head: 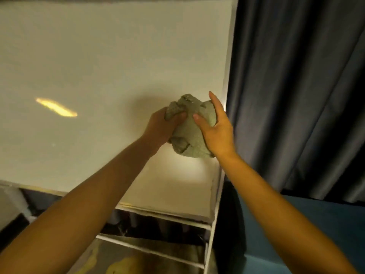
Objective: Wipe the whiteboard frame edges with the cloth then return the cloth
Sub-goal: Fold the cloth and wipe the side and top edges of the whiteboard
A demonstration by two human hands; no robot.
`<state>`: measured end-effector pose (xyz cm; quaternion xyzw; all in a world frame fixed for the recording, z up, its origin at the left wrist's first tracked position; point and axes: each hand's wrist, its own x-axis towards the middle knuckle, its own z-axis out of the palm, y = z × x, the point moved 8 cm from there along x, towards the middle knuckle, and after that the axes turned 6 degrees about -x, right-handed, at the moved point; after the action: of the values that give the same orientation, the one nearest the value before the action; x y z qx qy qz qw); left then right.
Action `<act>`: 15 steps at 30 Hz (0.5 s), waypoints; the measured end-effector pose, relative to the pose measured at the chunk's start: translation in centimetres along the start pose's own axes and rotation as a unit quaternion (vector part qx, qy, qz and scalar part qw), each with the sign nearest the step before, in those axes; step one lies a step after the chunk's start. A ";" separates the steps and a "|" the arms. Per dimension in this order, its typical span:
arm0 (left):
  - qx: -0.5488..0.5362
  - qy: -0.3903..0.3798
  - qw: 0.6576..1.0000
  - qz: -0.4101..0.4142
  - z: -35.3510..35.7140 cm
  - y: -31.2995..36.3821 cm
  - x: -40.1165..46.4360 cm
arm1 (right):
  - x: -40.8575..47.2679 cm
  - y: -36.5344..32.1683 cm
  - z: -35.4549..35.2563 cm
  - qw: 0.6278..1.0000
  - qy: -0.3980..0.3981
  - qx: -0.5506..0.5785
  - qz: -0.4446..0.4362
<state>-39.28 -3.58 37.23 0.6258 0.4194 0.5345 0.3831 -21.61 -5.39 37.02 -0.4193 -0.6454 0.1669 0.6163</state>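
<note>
A bunched pale green cloth (190,131) is held in front of the whiteboard (110,62), near its right side. My left hand (162,127) grips the cloth's left part, thumb over a fold. My right hand (216,129) clasps its right side, fingers stretched up along it. The board's right frame edge (230,62) runs just right of my right hand. The bottom frame edge (164,212) lies below my forearms. A light reflection shows on the board's left half.
A dark grey curtain (300,86) hangs right of the board. Below the board stand white stand rails (150,248) and a shiny tray. Blue floor (296,224) shows at lower right.
</note>
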 end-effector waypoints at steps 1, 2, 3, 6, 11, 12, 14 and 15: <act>0.001 0.013 1.000 0.005 -3.0 1.1 -0.4 | 0.2 -2.0 2.4 1.000 0.002 0.003 -0.007; -0.001 0.023 1.000 0.008 -5.6 2.2 -0.7 | 0.6 -3.6 4.5 1.000 0.001 0.004 -0.010; 0.002 0.034 0.999 0.008 -8.0 3.1 -0.8 | 0.9 -5.2 6.4 1.000 0.000 0.002 -0.015; -0.017 0.046 0.999 0.010 -15.6 4.7 -1.0 | 2.1 -9.7 11.8 0.998 0.011 -0.033 -0.053; -0.059 0.111 0.991 0.038 -26.6 4.9 -0.3 | 4.1 -14.8 21.5 0.988 0.021 -0.074 -0.133; -0.066 0.123 0.989 0.039 -28.5 4.6 0.1 | 4.5 -15.3 23.4 0.987 0.021 -0.075 -0.143; -0.083 0.147 0.985 0.042 -32.5 3.8 1.0 | 5.2 -15.9 27.2 0.983 0.027 -0.070 -0.168; -0.093 0.155 0.983 0.045 -34.5 3.3 1.4 | 5.7 -15.9 29.1 0.982 0.028 -0.064 -0.178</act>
<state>-72.96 -2.34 45.43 0.5157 0.3934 0.6784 0.3451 -53.59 -1.80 47.04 -0.3407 -0.7018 0.0014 0.6256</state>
